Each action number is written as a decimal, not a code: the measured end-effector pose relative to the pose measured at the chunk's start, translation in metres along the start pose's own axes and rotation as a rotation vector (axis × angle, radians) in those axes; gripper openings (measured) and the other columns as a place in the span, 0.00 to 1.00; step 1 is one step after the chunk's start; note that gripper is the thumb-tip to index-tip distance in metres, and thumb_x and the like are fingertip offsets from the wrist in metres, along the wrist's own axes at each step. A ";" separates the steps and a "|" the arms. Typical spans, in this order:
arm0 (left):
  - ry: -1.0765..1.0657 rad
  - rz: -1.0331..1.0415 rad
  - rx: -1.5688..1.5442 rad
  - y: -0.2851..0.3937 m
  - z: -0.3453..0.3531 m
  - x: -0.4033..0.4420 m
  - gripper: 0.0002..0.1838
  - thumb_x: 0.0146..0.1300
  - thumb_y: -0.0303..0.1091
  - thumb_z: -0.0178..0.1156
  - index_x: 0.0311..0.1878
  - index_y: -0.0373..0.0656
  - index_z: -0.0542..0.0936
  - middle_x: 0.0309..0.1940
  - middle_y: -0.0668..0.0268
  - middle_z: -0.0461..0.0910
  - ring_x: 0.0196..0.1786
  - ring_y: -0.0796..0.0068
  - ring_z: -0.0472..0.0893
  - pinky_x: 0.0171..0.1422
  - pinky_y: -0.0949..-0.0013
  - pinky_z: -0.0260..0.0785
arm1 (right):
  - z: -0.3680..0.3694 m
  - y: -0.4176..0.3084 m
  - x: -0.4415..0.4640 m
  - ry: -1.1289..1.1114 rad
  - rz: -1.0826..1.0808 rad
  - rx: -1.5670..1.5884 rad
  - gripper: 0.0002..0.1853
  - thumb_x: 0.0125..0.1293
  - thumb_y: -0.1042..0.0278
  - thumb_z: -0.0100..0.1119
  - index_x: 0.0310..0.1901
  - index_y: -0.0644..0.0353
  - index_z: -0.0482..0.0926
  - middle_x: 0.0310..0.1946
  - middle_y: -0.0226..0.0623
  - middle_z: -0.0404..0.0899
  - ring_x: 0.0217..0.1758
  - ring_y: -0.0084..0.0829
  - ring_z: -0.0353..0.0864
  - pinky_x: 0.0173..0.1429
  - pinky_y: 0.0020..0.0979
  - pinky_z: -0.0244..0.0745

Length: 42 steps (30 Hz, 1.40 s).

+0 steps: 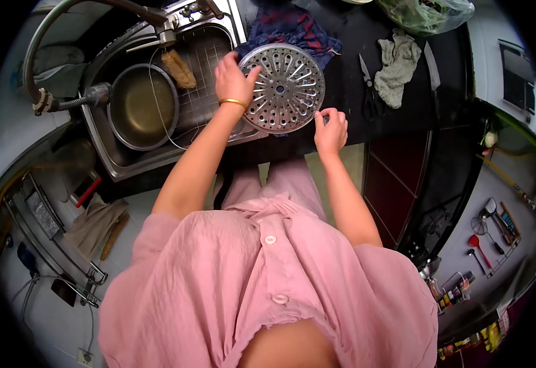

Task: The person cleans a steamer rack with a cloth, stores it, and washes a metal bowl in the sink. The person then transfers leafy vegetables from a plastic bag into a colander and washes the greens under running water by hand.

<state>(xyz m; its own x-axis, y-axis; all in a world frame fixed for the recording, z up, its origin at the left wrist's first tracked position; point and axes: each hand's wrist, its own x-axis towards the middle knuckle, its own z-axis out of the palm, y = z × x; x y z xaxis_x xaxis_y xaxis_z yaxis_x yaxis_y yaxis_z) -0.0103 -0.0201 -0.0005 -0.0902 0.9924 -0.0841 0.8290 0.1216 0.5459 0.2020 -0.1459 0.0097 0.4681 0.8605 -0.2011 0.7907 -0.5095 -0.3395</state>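
A round metal steamer rack (280, 89), pierced with holes and slots, lies over the right edge of the sink and the dark counter. My left hand (234, 80), a gold bangle at its wrist, is at the rack's left rim with its fingers spread and its thumb over the metal. At the lower right rim, my right hand (331, 132) is closed, thumb and fingertips pinching a small grey textured wad (325, 121). Most of that wad is hidden by the fingers. A dark blue and red cloth (289, 30) lies partly under the rack.
The sink (117, 168) holds a metal basin of liquid (143, 107) and a brown sponge-like piece (179, 69). A bent faucet (32, 67) arches over it. Scissors (369, 86), a grey rag (398, 67) and a knife (432, 70) lie right of the rack.
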 end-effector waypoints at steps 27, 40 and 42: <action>-0.184 0.399 0.274 0.044 -0.010 0.023 0.51 0.47 0.59 0.69 0.72 0.54 0.57 0.71 0.61 0.56 0.76 0.55 0.47 0.71 0.36 0.46 | 0.006 -0.095 0.160 0.050 -0.292 0.082 0.12 0.55 0.52 0.67 0.35 0.49 0.80 0.41 0.36 0.77 0.50 0.43 0.76 0.52 0.42 0.72; -0.454 0.367 0.498 0.054 -0.005 0.033 0.58 0.42 0.65 0.69 0.75 0.61 0.49 0.74 0.63 0.51 0.78 0.57 0.42 0.70 0.29 0.45 | 0.003 -0.071 0.126 0.092 -0.206 -0.016 0.11 0.55 0.54 0.66 0.35 0.47 0.78 0.40 0.33 0.75 0.50 0.42 0.75 0.51 0.45 0.69; -0.459 0.370 0.502 0.053 -0.003 0.033 0.58 0.43 0.65 0.69 0.75 0.61 0.49 0.74 0.63 0.51 0.78 0.56 0.42 0.69 0.29 0.45 | 0.000 -0.078 0.141 0.056 -0.268 -0.068 0.13 0.55 0.53 0.67 0.36 0.47 0.78 0.40 0.33 0.75 0.50 0.41 0.74 0.51 0.44 0.68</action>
<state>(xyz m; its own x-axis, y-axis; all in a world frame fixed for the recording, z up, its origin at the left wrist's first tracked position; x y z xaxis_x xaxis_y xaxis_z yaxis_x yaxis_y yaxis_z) 0.0289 0.0192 0.0285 0.3880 0.8455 -0.3669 0.9215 -0.3483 0.1719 0.2065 0.0154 0.0077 0.2581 0.9642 -0.0611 0.9131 -0.2642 -0.3106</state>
